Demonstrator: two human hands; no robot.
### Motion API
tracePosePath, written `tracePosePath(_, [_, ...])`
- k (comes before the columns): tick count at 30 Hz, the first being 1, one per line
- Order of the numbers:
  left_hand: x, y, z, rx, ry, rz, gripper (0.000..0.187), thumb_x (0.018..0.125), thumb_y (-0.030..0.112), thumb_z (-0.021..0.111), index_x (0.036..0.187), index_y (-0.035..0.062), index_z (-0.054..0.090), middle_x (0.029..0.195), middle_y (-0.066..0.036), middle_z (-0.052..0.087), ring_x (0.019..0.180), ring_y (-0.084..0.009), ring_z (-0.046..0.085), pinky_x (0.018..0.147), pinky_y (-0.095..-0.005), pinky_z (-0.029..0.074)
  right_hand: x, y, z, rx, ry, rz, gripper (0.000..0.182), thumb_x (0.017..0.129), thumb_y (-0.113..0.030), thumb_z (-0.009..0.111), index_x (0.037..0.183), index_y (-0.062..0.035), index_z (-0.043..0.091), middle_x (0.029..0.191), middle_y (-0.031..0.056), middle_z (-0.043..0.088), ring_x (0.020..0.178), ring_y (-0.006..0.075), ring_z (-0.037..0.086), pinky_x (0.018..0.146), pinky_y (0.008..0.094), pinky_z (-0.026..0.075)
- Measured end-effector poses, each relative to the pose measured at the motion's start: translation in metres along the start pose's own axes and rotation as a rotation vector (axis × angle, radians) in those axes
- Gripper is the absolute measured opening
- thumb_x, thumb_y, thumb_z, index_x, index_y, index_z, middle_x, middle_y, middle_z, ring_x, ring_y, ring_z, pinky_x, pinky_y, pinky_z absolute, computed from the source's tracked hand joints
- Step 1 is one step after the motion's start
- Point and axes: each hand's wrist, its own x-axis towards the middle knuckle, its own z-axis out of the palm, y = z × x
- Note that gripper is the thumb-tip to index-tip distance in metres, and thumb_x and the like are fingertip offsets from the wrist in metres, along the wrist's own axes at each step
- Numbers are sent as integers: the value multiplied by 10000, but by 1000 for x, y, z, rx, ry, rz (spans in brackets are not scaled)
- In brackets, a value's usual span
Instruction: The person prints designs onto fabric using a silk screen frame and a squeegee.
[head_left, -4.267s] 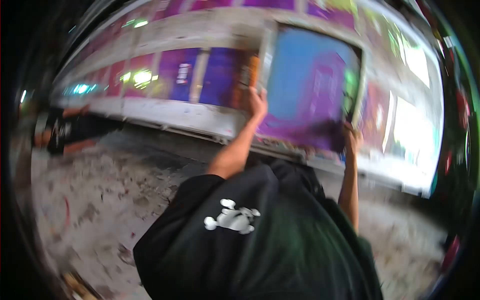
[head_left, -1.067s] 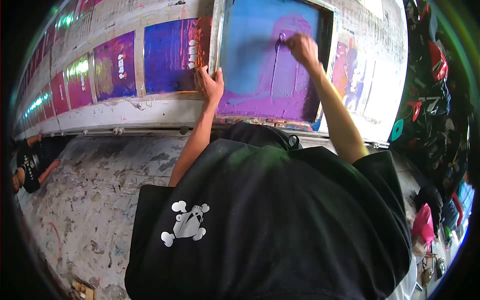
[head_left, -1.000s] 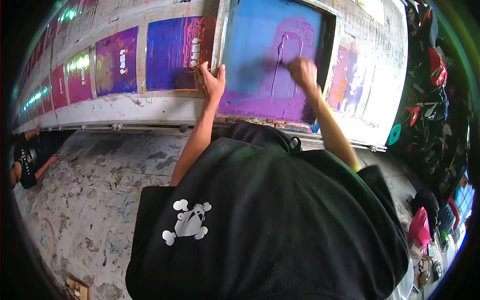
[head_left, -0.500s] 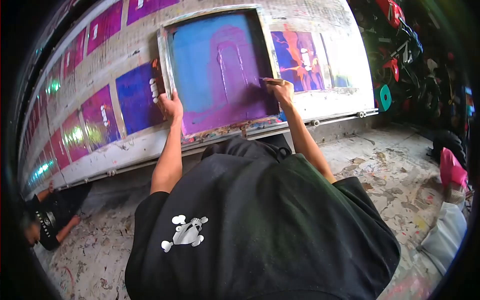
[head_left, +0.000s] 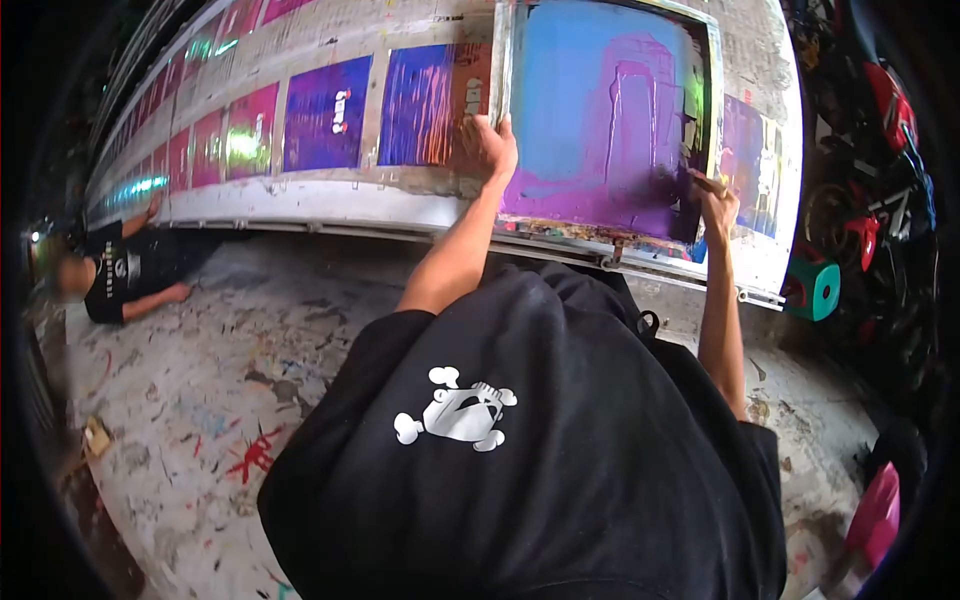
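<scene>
A framed screen (head_left: 567, 95) with a blue and purple surface lies over the long table, with a thick purple paint streak in an arch shape on it. My left hand (head_left: 492, 147) is closed round the left side of its frame. At the frame's lower right, my right hand (head_left: 716, 200) is closed on a thin, dark-stained tool (head_left: 706, 182), whose tip reaches over the screen's edge. What kind of tool it is I cannot make out. Left of the screen lies a purple and orange print (head_left: 420, 105).
More coloured prints (head_left: 327, 113) run along the table (head_left: 390, 205) to the left. Another person (head_left: 125, 270) is at the table's far left. A teal round object (head_left: 825, 290) and red motorbikes (head_left: 890, 110) stand at the right. The floor is paint-stained.
The view has swung left, so the screen and both hands sit further right. More prints and more of the other person show. Both hands remain at the frame, my right hand still with the tool.
</scene>
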Motion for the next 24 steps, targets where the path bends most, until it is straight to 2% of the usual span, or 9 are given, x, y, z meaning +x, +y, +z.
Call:
tracePosePath(2, [-1, 7, 4, -7, 2, 24, 399, 877, 365, 705, 997, 29, 526, 992, -192, 568, 995, -384, 535, 880, -503, 409, -21, -20, -8, 20, 42, 52, 261, 769, -104, 707, 1015, -69, 786, 734, 40, 724, 695, 101, 655, 685, 245, 507])
tracePosePath(5, [2, 9, 4, 32, -96, -22, 374, 894, 344, 670, 1002, 24, 507, 1046, -190, 546, 1070, -397, 519, 907, -527, 404, -22, -7, -10, 114, -17, 48, 249, 775, -100, 708, 1009, -60, 785, 737, 41, 726, 704, 101, 655, 694, 247, 509])
tracePosePath(8, [3, -4, 16, 62, -22, 62, 361, 895, 325, 671, 999, 22, 504, 1053, -198, 547, 1060, -399, 527, 893, -527, 414, -25, -21, -11, 131, -2, 39, 249, 805, -194, 713, 1031, -123, 789, 775, 46, 741, 726, 104, 671, 705, 236, 505])
tracePosePath(9, [5, -14, 29, -78, -45, -17, 343, 893, 300, 675, 992, 18, 507, 1040, -209, 551, 1048, -405, 527, 874, -518, 420, -22, -26, -12, 130, -9, 48, 250, 816, -233, 710, 1037, -148, 790, 790, 43, 746, 735, 104, 676, 708, 232, 503])
tracePosePath(11, [5, -4, 20, -24, -66, 11, 340, 895, 301, 679, 978, 17, 512, 991, -199, 564, 1004, -391, 531, 850, -497, 411, -23, -27, -15, -176, 73, -24, 268, 818, -280, 704, 1052, -180, 789, 827, 41, 756, 746, 105, 681, 733, 237, 507])
tracePosePath(14, [7, -14, 33, -85, -35, 35, 377, 887, 308, 694, 989, 2, 501, 1014, -203, 541, 1045, -387, 505, 906, -507, 387, -13, 0, -3, 179, 96, 112, 257, 779, -54, 732, 1033, -34, 772, 832, 50, 751, 750, 109, 669, 718, 241, 511])
tracePosePath(17, [4, -15, 26, -20, -74, 82, 386, 889, 303, 695, 1006, -2, 490, 1044, -206, 525, 1062, -384, 492, 945, -504, 370, -24, 2, -4, 235, 90, 104, 264, 773, 2, 726, 1032, -19, 769, 830, 69, 746, 746, 112, 666, 705, 240, 510])
tracePosePath(19, [4, -12, 25, -44, -95, 30, 395, 896, 304, 692, 1019, -5, 480, 1054, -210, 515, 1062, -379, 487, 955, -502, 368, -21, 6, 0, 291, 116, 75, 289, 737, -143, 790, 1026, -147, 795, 805, 37, 755, 758, 121, 677, 716, 272, 509])
tracePosePath(24, [-1, 16, 10, 5, -104, 16, 399, 914, 314, 676, 1027, -9, 470, 1033, -203, 511, 1046, -365, 484, 935, -502, 382, -9, -7, -8, 195, 152, 55, 279, 747, -152, 775, 1026, -157, 795, 826, 64, 754, 757, 142, 686, 716, 290, 518])
